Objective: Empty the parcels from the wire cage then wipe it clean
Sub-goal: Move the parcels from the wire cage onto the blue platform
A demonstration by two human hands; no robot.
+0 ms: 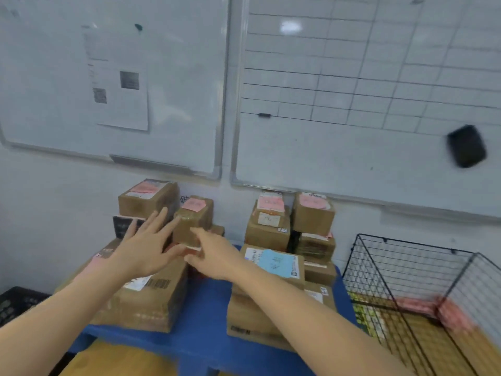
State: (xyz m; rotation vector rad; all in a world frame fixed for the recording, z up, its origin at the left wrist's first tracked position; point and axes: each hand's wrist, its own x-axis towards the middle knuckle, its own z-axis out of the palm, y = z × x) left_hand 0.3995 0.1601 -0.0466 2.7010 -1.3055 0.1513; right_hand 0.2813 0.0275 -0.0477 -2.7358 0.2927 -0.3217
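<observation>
Cardboard meets my open right hand (210, 256) at the small brown box with a pink label (193, 222); my left hand (147, 246), fingers spread, holds nothing; I am stacking parcels on the blue table (206, 316); next I must reach right into the black wire cage (423, 289), where pink-labelled parcels (433, 308) seem to remain.

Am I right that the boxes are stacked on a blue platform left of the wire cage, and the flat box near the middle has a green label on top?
Not quite. The head view shows the label on that flat box is light blue, not green. The rest holds: the boxes sit stacked on the blue platform, left of the wire cage.
</observation>
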